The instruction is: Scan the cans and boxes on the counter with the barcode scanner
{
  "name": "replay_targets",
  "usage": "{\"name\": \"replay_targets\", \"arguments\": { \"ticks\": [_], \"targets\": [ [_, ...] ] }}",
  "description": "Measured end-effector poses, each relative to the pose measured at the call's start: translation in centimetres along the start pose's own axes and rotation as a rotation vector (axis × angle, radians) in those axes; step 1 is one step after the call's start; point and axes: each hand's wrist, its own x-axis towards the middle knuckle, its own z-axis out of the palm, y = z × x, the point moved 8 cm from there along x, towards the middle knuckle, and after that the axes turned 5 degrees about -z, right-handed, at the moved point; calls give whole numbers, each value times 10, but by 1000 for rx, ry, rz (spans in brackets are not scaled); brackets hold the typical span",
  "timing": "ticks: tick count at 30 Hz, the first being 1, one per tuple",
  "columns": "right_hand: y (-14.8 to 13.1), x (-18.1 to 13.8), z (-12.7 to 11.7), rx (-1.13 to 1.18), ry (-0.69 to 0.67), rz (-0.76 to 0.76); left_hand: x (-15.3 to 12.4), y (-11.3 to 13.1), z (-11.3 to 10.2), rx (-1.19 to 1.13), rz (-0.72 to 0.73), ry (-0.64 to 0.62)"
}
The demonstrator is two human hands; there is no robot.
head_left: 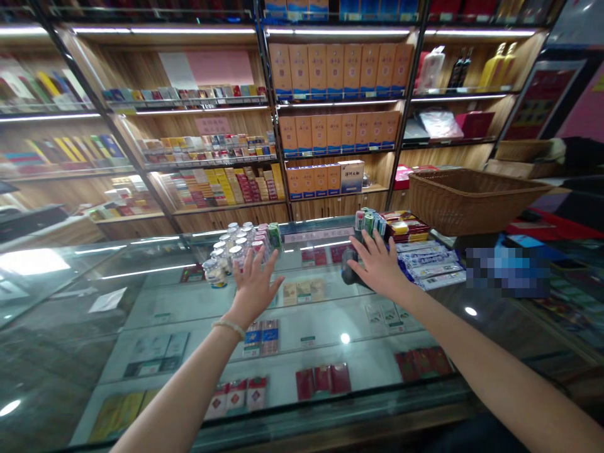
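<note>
Above the glass counter (330, 321), my left hand (255, 286) is stretched out with its fingers spread, a pale bracelet on the wrist. Just beyond its fingertips stands a cluster of small bottles (218, 275) with white caps, and pink and green containers (274, 234) stand at the cluster's right side. My right hand (380, 267) also has its fingers apart and holds nothing. Close to its thumb lies a dark rounded object (348, 265), partly covered by the hand. Behind those fingers are several small colourful cylinders (367, 220). Whether either hand touches the glass, I cannot tell.
Purple-and-white packets (431, 261) and red-yellow packages (403, 225) lie right of my right hand. A wicker basket (472, 198) stands behind them. Cigarette packs (323, 379) show under the glass. Shelves of orange boxes (335, 69) line the back wall. A white paper (108, 300) lies at left.
</note>
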Motion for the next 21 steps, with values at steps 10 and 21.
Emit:
{"name": "replay_targets", "arguments": {
  "ticks": [10,21],
  "targets": [
    [6,-5,-6,20,-76,27,-2,9,-6,1,68,20],
    [8,-6,-8,17,-208,37,-9,29,-17,64,268,89]
  ]
}}
